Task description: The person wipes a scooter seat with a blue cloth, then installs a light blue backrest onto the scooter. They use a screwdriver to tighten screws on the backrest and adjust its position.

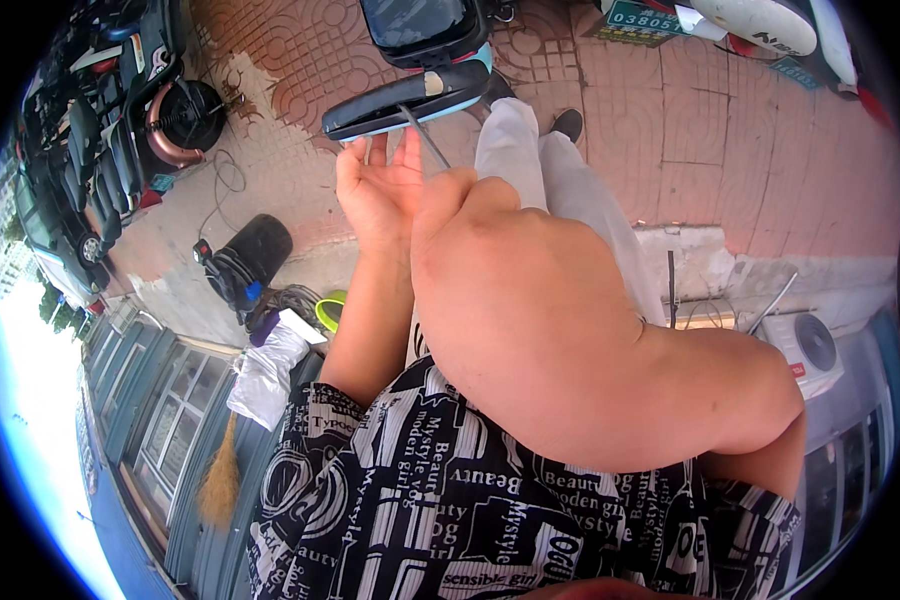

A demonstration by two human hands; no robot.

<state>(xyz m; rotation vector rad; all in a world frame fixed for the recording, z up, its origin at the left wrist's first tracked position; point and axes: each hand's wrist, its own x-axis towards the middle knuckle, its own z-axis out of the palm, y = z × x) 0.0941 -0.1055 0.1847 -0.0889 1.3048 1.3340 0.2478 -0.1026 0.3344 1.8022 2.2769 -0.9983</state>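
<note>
My left hand (380, 188), palm up, holds the lower edge of a long black padded piece (375, 112) with light blue trim, at the top centre. My right hand (470, 205) grips a thin metal tool (422, 135), its shaft reaching up to that padded piece; the grip is mostly hidden by my fingers. A glossy black box-like part (418, 28) with blue at its corner sits just beyond the piece. My right forearm crosses the middle of the view and hides what lies beneath it.
Parked scooters (140, 120) line the upper left, others (770, 30) the upper right. A black bucket (260, 245) with cables, a green basin (332, 305), a white bag (270, 370) and a broom (220, 480) are at left. An air-conditioner unit (800, 350) is at right.
</note>
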